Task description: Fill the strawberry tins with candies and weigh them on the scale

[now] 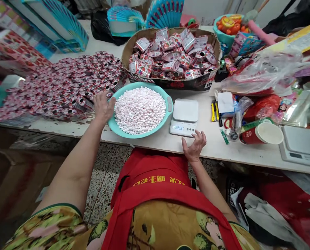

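Observation:
My left hand is at the left rim of a turquoise basin full of small pale pink and white candies. Its thumb lies by the rim and its fingers, apart, reach toward a mass of small printed containers; whether they touch one is hard to see. Right of the basin is a white digital scale with a lit display and a bare plate. My right hand, fingers spread and holding nothing, is at the scale's front right corner, close to its buttons.
Behind the basin stands a cardboard box heaped with printed packs. To the right lie a yellow cutter, a tilted paper cup, plastic bags and a second scale. Blue display boxes line the back.

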The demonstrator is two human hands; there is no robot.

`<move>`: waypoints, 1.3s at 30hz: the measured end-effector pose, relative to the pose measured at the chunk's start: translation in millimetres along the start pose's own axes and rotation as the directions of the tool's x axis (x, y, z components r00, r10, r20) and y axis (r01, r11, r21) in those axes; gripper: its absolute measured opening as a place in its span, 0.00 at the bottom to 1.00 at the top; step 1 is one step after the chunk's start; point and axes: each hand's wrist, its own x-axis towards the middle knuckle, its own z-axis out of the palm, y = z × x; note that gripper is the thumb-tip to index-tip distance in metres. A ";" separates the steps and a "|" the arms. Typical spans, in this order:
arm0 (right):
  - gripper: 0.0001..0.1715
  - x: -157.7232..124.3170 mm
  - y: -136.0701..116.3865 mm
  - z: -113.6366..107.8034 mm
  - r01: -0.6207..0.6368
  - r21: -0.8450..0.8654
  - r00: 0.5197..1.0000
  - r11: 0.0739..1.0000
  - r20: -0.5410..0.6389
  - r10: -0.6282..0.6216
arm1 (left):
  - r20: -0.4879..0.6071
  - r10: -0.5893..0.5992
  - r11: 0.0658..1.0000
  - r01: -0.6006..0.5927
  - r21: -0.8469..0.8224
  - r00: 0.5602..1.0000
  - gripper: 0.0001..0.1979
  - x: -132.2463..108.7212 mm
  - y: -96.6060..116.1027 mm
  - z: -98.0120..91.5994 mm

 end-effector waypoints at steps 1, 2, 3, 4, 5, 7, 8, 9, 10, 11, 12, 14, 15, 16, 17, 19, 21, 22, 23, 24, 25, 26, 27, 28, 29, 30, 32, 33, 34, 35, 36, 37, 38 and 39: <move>0.28 0.8 -0.5 -1.6 0.020 -0.003 1.000 1.000 0.006 -0.020 | -0.003 -0.010 1.000 0.010 0.005 1.000 0.28 -0.6 0.5 0.0; 0.28 1.5 -0.9 -3.1 0.035 -0.004 0.999 0.999 0.016 -0.035 | -0.003 -0.021 1.000 0.021 0.011 1.000 0.28 -1.3 1.2 0.1; 0.28 2.1 -1.0 -4.3 0.047 -0.001 0.999 0.999 0.023 -0.047 | -0.004 -0.035 0.999 0.035 0.019 0.999 0.28 -2.1 1.9 0.6; 0.28 2.5 -0.8 -5.2 0.054 0.006 0.998 0.999 0.032 -0.054 | -0.006 -0.050 0.998 0.050 0.026 0.999 0.28 -2.8 2.6 1.5; 0.28 2.7 -0.2 -5.5 0.057 0.016 0.997 0.998 0.043 -0.058 | -0.010 -0.063 0.998 0.063 0.031 0.998 0.28 -3.4 3.1 2.8; 0.26 2.6 1.6 -4.9 0.064 0.026 0.996 0.998 0.058 -0.065 | -0.020 -0.072 0.997 0.073 0.027 0.997 0.29 -4.1 3.4 6.1; 0.25 2.4 2.6 -4.1 0.071 0.023 0.995 0.997 0.066 -0.072 | -0.023 -0.071 0.997 0.071 0.019 0.997 0.30 -4.1 3.4 7.8; 0.24 2.2 3.6 -3.3 0.085 0.017 0.994 0.996 0.072 -0.086 | -0.022 -0.070 0.997 0.070 0.006 0.997 0.31 -4.1 3.5 9.3; 0.24 2.1 4.4 -2.6 0.105 0.005 0.992 0.994 0.075 -0.105 | -0.014 -0.075 0.997 0.075 -0.009 0.997 0.31 -3.9 4.0 10.3; 0.24 1.9 5.1 -2.1 0.125 -0.012 0.989 0.992 0.076 -0.124 | 0.001 -0.093 0.995 0.093 -0.026 0.996 0.32 -3.7 4.9 10.6; 0.24 1.7 5.6 -2.0 0.145 -0.030 0.987 0.989 0.080 -0.142 | 0.021 -0.124 0.991 0.125 -0.042 0.992 0.32 -3.4 6.4 10.3; 0.23 0.6 5.7 -3.2 0.178 -0.063 0.981 0.982 0.085 -0.173 | 0.093 -0.183 0.980 0.189 -0.060 0.979 0.34 -2.8 11.8 7.2; 0.23 -0.1 5.4 -4.5 0.190 -0.075 0.980 0.979 0.082 -0.183 | 0.135 -0.207 0.975 0.217 -0.058 0.969 0.35 -2.5 15.5 4.8; 0.23 -0.7 5.0 -6.2 0.197 -0.081 0.979 0.977 0.076 -0.191 | 0.176 -0.223 0.971 0.235 -0.052 0.959 0.36 -2.3 19.5 2.1; 0.24 -0.4 4.5 -7.8 0.204 -0.079 0.978 0.976 0.065 -0.199 | 0.206 -0.232 0.968 0.246 -0.044 0.951 0.36 -2.3 23.6 -0.7; 0.25 6.8 3.7 -9.5 0.208 -0.052 0.978 0.977 0.043 -0.206 | 0.229 -0.244 0.965 0.259 -0.034 0.942 0.37 -3.1 30.6 -5.1; 0.28 31.4 4.2 -5.9 0.205 -0.005 0.979 0.979 0.000 -0.205 | 0.226 -0.249 0.964 0.264 -0.040 0.942 0.39 -4.7 33.8 -6.6; 0.29 53.1 5.7 -1.7 0.205 0.014 0.978 0.979 -0.032 -0.204 | 0.227 -0.248 0.964 0.264 -0.042 0.942 0.39 -5.5 33.6 -6.2; 0.30 81.7 8.3 4.0 0.205 0.026 0.976 0.978 -0.074 -0.203 | 0.231 -0.245 0.964 0.261 -0.043 0.942 0.40 -6.3 32.5 -5.2; 0.31 116.9 12.5 11.0 0.207 0.018 0.973 0.978 -0.111 -0.204 | 0.236 -0.238 0.966 0.255 -0.043 0.942 0.40 -7.0 30.6 -3.9; 0.30 157.4 18.2 19.0 0.218 -0.003 0.967 0.976 -0.137 -0.216 | 0.237 -0.231 0.968 0.248 -0.041 0.943 0.41 -7.4 28.4 -2.4; 0.28 201.6 25.3 27.7 0.225 -0.023 0.963 0.974 -0.146 -0.225 | 0.238 -0.225 0.970 0.240 -0.034 0.945 0.41 -7.7 26.2 -1.1; 0.28 247.1 33.3 36.7 0.215 -0.049 0.970 0.975 -0.102 -0.219 | 0.233 -0.219 0.972 0.231 -0.027 0.947 0.41 -8.0 24.3 -0.2; 0.29 291.8 41.5 45.8 0.200 -0.093 0.978 0.975 -0.034 -0.204 | 0.225 -0.212 0.975 0.222 -0.019 0.951 0.40 -8.1 22.9 0.5; 0.32 333.6 49.3 54.7 0.182 -0.147 0.983 0.972 0.054 -0.176 | 0.214 -0.207 0.977 0.214 -0.012 0.955 0.40 -8.3 22.1 0.8; 0.36 370.6 56.1 63.0 0.171 -0.203 0.979 0.964 0.146 -0.143 | 0.206 -0.200 0.978 0.206 -0.008 0.958 0.39 -8.5 21.8 0.9; 0.39 426.7 65.5 77.7 0.205 -0.269 0.917 0.941 0.388 -0.088 | 0.205 -0.183 0.982 0.191 -0.018 0.962 0.38 -9.0 22.4 1.3; 0.38 445.4 68.4 83.8 0.233 -0.274 0.870 0.933 0.488 -0.074 | 0.208 -0.177 0.982 0.188 -0.033 0.962 0.38 -9.2 23.0 1.6; 0.35 458.5 70.5 89.1 0.251 -0.265 0.821 0.931 0.567 -0.060 | 0.210 -0.178 0.980 0.192 -0.051 0.961 0.38 -9.5 23.7 2.1; 0.32 466.9 72.2 93.5 0.254 -0.252 0.784 0.934 0.619 -0.047 | 0.204 -0.184 0.977 0.201 -0.068 0.962 0.38 -9.8 24.3 2.4; 0.28 471.8 73.8 96.8 0.244 -0.240 0.761 0.940 0.648 -0.032 | 0.192 -0.191 0.974 0.210 -0.084 0.963 0.39 -10.2 24.6 2.6; 0.26 474.4 75.6 98.9 0.223 -0.236 0.747 0.946 0.664 -0.010 | 0.170 -0.198 0.972 0.216 -0.096 0.965 0.39 -10.6 24.6 2.4; 0.25 475.9 77.7 99.7 0.205 -0.242 0.734 0.948 0.679 0.015 | 0.140 -0.201 0.971 0.217 -0.105 0.970 0.39 -11.1 24.2 1.7; 0.26 477.1 80.1 99.3 0.182 -0.254 0.733 0.950 0.679 0.041 | 0.104 -0.199 0.971 0.211 -0.111 0.974 0.39 -11.4 23.7 0.5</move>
